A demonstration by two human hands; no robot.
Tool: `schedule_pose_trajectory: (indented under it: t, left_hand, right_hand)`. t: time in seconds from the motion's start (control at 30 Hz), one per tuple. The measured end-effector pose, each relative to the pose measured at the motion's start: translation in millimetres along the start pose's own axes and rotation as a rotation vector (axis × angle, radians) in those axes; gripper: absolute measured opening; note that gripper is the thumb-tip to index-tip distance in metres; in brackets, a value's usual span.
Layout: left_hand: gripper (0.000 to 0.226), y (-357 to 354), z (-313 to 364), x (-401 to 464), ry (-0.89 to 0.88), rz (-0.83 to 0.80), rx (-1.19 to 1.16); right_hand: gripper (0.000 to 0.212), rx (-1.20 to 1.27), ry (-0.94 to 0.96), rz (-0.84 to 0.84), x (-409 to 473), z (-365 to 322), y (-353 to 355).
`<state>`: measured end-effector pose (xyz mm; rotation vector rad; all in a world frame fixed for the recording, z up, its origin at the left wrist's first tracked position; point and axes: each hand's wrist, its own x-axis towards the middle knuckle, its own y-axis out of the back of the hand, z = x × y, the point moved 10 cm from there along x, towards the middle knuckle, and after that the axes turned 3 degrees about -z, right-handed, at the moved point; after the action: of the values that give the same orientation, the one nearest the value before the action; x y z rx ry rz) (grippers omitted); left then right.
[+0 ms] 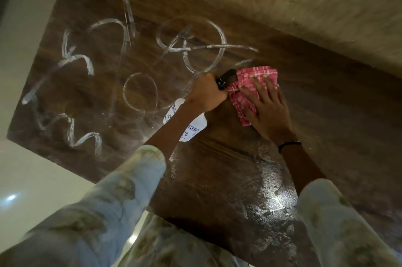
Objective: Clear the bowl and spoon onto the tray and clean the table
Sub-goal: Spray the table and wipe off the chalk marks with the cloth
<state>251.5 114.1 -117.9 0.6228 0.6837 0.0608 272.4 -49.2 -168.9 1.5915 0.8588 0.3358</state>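
sleeves (121, 201) | left hand (206, 92) grips spray bottle (191, 127), label unreadable | right hand (267, 108) flat on cloth (252, 90)

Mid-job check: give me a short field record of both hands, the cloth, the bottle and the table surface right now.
left hand: left hand grips the black head of the spray bottle
right hand: right hand lies flat, fingers spread, pressing on the cloth
cloth: pink checked, folded, flat on the table
spray bottle: white with a label, beside the cloth
table: dark wood, white streaks in loops and zigzags across the left part, wet sheen near the person
bowl, spoon, tray: not in view
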Motion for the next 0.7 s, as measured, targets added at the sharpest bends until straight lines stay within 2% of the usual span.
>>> schedule_pose_trajectory:
  t: [0.13, 0.27, 0.4, 0.57, 0.7]
  left_hand:
    - [0.022, 8, 6, 10, 0.008, 0.055, -0.032]
    - [0.022, 9, -1, 16, 0.007, 0.001, -0.010]
    - [0.023, 17, -19, 19, 0.067, 0.045, 0.007]
    - [0.019, 27, -32, 19, 0.075, 0.027, -0.005]
    - [0.021, 40, -37, 17, 0.065, 0.070, -0.001]
  right_hand:
    - [0.057, -0.006, -0.003, -0.005, -1, 0, 1]
    - [0.057, 0.004, 0.002, 0.000, 0, 1, 1]
    - [0.057, 0.011, -0.012, 0.001, 14, 16, 4]
    - [0.059, 0.086, -0.143, 0.036, 65, 46, 25]
    - [0.062, 0.133, -0.189, 0.017, 120, 28, 35]
